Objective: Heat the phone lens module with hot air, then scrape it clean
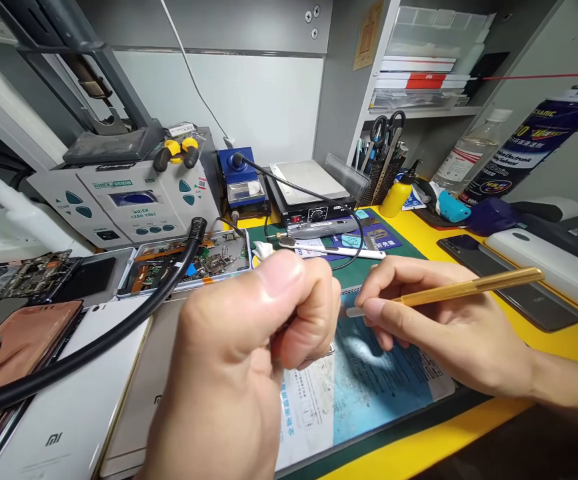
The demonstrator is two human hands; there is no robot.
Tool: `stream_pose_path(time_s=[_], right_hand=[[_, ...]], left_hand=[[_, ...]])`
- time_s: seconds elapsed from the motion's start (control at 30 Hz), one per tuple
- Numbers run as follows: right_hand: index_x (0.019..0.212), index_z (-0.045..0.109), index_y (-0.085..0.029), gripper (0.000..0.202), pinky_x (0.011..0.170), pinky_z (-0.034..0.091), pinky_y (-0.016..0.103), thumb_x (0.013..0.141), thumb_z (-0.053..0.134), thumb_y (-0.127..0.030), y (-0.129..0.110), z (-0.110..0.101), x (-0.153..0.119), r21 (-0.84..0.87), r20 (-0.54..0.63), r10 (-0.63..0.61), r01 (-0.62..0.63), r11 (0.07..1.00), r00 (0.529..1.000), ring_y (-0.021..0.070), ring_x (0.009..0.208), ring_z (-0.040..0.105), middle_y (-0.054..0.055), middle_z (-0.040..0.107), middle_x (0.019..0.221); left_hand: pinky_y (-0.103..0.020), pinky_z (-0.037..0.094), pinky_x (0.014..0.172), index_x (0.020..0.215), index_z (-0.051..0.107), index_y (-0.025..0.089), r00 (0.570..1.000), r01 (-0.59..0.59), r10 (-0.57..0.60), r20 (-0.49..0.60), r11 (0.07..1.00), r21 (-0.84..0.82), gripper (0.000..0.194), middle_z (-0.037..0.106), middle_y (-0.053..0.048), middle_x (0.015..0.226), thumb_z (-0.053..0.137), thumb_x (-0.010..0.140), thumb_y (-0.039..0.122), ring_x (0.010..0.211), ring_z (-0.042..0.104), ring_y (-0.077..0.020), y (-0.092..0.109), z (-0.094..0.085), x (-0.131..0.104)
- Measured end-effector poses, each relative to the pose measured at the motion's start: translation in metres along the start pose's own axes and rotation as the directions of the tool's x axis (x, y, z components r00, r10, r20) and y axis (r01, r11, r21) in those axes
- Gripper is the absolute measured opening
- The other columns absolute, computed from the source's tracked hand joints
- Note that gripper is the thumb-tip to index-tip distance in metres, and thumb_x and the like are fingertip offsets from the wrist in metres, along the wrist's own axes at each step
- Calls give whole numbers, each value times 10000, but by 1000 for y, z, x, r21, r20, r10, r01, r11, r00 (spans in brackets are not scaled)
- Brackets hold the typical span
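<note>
Phones: at the far left, a copper-coloured phone back [43, 343], a white phone [73, 400] and a gold phone [136, 393] lie in a row, backs up
Black hose: the black hose [119, 339] sweeps across them, its ribbed end in front of the grey heat station [179, 220]
Parts tray: an open parts tray [249, 252] of small boards and metal bits sits beyond the phones, partly crossed by the hose
Left hand: the left hand [253, 313], large in the foreground, is curled into a fist, thumb laid over the bent forefinger; much of its inner side is hidden, so I cannot tell whether it holds anything
Booklet: a worn blue-and-white booklet [383, 400] lies on the green mat [413, 247], below both hands
Gold tool: the slim gold tool [469, 289] is over the booklet's right part, long axis crosswise, pale tip [355, 311] leftward toward the fist, tail slightly raised to the right
Right hand: the right hand [443, 333] pinches the tool between thumb and fingers near the tip (the fist appears just left of that tip)
Dark phone: beyond the right wrist, the dark phone [553, 307] rests on the yellow table [369, 467]
</note>
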State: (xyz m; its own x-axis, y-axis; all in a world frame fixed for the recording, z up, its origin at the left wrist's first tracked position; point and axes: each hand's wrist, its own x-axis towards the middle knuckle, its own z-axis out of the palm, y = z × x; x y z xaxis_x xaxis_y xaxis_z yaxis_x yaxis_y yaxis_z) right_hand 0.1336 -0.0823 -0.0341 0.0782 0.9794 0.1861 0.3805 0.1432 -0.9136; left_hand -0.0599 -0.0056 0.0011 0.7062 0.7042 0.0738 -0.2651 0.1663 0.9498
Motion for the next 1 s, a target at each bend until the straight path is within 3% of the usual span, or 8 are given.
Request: stream_pose_path(time_s=[0.17, 0.43, 0.63, 0.83, 1.0], right_hand=[[809, 676, -192, 159, 499, 469, 165, 962, 655, -156, -1, 0, -2, -135, 10, -64, 65, 989, 998, 83, 535, 581, -30, 649, 648], [801, 657, -201, 172, 475, 434, 175, 966, 637, -160, -3, 1, -1, -203, 36, -69, 75, 976, 997, 86, 516, 535, -37, 629, 613], [802, 637, -204, 179, 482, 429, 188, 978, 625, -171, -2, -1, -3, -214, 51, -74, 83, 973, 996, 92, 520, 522, -38, 618, 618], [781, 597, -202, 200, 497, 410, 193, 971, 601, -143, -3, -1, -6, -224, 107, -77, 100, 970, 991, 89, 544, 494, -41, 585, 639], [783, 577, -205, 199, 518, 423, 201, 947, 599, -95, -7, -1, -7, -270, 121, -140, 168, 948, 983, 92, 549, 500, -40, 583, 645]], left_hand=[[-361, 351, 627, 642, 329, 200, 990, -68, 67, 123, 998, -1, 449, 288, -11, 616, 496, 925, 505, 634, 339, -167, -7, -13, -5], [-357, 287, 586, 615, 307, 199, 990, -124, 124, 62, 992, -8, 467, 263, 7, 564, 606, 873, 449, 584, 310, -156, -17, -8, -5], [-351, 305, 575, 608, 288, 211, 988, -152, 151, 38, 988, 20, 496, 262, 7, 559, 566, 877, 522, 575, 309, -159, -18, -5, -6], [-349, 391, 590, 594, 284, 220, 995, -92, 95, -26, 991, 101, 528, 311, -17, 572, 389, 924, 618, 586, 370, -173, -16, -3, -8], [-361, 392, 581, 595, 295, 227, 995, -79, 85, -50, 992, 100, 527, 322, -23, 571, 429, 893, 640, 589, 379, -188, -18, -4, -6]])
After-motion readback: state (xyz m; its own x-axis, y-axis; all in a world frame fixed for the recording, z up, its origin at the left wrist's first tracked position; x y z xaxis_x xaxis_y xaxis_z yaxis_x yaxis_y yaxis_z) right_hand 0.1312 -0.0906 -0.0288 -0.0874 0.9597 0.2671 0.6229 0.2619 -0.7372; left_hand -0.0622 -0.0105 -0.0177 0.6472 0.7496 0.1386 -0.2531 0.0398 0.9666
